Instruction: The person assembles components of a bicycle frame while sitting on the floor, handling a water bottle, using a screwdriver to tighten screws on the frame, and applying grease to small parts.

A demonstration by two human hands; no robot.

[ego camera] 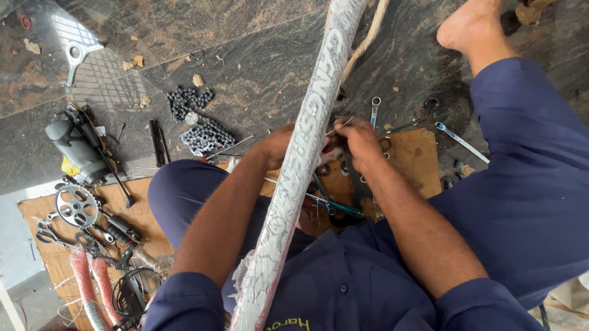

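Wrapped frame tube (301, 159) between both hands (358, 138), chain (206, 136) nearby

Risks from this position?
1. The wrapped frame tube leans unsupported across the lap; it may slip while both the left hand and right hand work behind it.
2. Loose chain and spanners lie near the bare foot: a tread hazard.

Open dark floor (247, 44) beyond the knees; passage blocked centrally by wrapped frame tube (301, 159), leftward by chain heap (197, 118), saddle (77, 146) and chainring (76, 206).
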